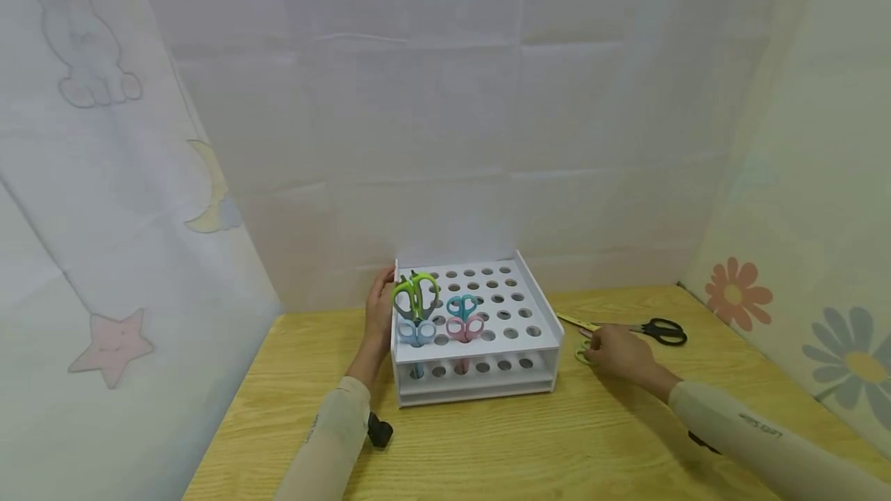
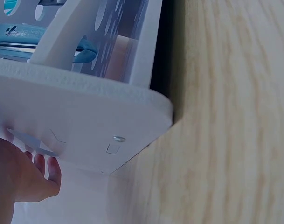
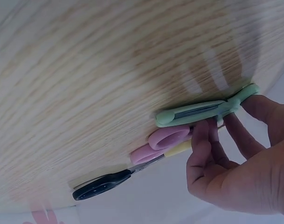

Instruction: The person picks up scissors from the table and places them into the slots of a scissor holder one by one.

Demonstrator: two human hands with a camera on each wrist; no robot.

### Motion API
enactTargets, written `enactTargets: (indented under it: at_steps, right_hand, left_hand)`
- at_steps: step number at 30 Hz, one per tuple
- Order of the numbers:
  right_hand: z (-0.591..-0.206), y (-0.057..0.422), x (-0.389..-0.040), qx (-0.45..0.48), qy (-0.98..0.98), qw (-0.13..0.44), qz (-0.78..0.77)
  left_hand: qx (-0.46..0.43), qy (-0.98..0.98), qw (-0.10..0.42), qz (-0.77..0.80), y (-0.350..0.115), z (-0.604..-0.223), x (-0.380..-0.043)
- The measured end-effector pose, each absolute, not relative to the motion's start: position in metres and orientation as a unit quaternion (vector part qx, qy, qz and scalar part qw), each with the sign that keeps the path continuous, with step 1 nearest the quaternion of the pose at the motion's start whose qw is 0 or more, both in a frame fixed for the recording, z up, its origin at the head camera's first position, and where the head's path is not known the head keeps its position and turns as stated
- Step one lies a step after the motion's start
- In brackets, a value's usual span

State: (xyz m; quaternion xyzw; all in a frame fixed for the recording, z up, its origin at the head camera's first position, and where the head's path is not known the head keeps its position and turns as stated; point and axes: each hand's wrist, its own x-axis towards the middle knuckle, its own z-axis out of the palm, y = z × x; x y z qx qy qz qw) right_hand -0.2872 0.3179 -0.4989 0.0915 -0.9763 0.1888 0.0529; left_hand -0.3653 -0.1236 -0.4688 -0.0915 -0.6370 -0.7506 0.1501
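Observation:
My left hand (image 1: 379, 311) rests against the left side of a white two-tier rack (image 1: 501, 341) with rows of round holes. In the left wrist view, its bent fingers (image 2: 53, 172) are at the side panel (image 2: 86, 112). Light blue scissors (image 1: 418, 331), lime-green and dark scissors (image 1: 416, 296), teal scissors (image 1: 462, 305) and pink scissors (image 1: 465, 327) stand in the rack. Right of it, my right hand (image 1: 619, 350) pinches pale green scissors (image 3: 197, 112) lying on the table. Beside them lie pink-handled scissors (image 3: 169, 137), a yellow-handled pair (image 3: 178, 149) and black-handled scissors (image 3: 102, 185).
The wood-grain table (image 1: 487, 447) runs back to a pale wall covering (image 1: 418, 138). Patterned side sheets hang at left and right, with a star (image 1: 111, 346) and flowers (image 1: 738, 292). A black wrist device (image 1: 380, 430) sits on the left sleeve.

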Motion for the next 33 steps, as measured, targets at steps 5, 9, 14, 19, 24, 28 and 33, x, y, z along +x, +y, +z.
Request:
enactTargets:
  at_steps: [5, 9, 14, 19, 24, 28, 33]
  right_hand:
    - [-0.498, 0.318, -0.283, 0.088, -0.977, 0.048, 0.189]
    - [-0.497, 0.321, -0.281, 0.092, -0.974, 0.063, 0.197]
    - [-0.495, 0.325, -0.278, 0.1, -0.968, 0.096, 0.209]
    - [-0.483, 0.326, -0.274, 0.119, -0.953, 0.134, 0.244]
    - [-0.47, 0.324, -0.269, 0.118, -0.941, 0.166, 0.27]
    - [-0.454, 0.32, -0.263, 0.126, -0.926, 0.184, 0.305]
    - [-0.429, 0.31, -0.252, 0.113, -0.92, 0.184, 0.328]
  left_hand:
    - [-0.095, -0.645, 0.15, -0.743, -0.122, -0.47, -0.366]
    - [-0.096, -0.645, 0.138, -0.745, -0.122, -0.47, -0.367]
    - [-0.093, -0.64, 0.13, -0.751, -0.125, -0.47, -0.37]
    - [-0.086, -0.645, 0.14, -0.746, -0.124, -0.469, -0.368]
    - [-0.075, -0.653, 0.165, -0.735, -0.122, -0.469, -0.364]
    - [-0.078, -0.654, 0.162, -0.735, -0.122, -0.47, -0.364]
    - [-0.08, -0.647, 0.159, -0.741, -0.122, -0.469, -0.364]
